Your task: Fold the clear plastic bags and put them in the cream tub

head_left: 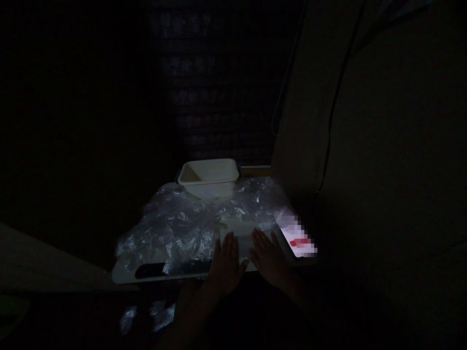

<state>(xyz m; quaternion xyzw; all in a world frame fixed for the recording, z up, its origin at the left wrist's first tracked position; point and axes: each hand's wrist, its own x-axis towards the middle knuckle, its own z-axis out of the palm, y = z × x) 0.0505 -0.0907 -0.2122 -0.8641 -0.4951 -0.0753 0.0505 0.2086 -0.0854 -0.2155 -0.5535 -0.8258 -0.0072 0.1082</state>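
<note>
Lying palms-down, left hand [224,265] and right hand [270,258], fingers straight, unclenched; pale flat plastic-looking sheet [244,242] beneath fingertips, crumpled clear plastic film [182,228] left and far.

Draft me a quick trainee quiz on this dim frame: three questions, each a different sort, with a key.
1. True or false: the left hand and right hand are both palm down.
2. Where is the pale bin, with crumpled clear plastic in front of it? A) between the hands; B) beyond the hands; C) under the hands.
3. Fill in: the ___ hand is nearer the lit screen.

Key: 1 true; 2 B; 3 right.
</note>
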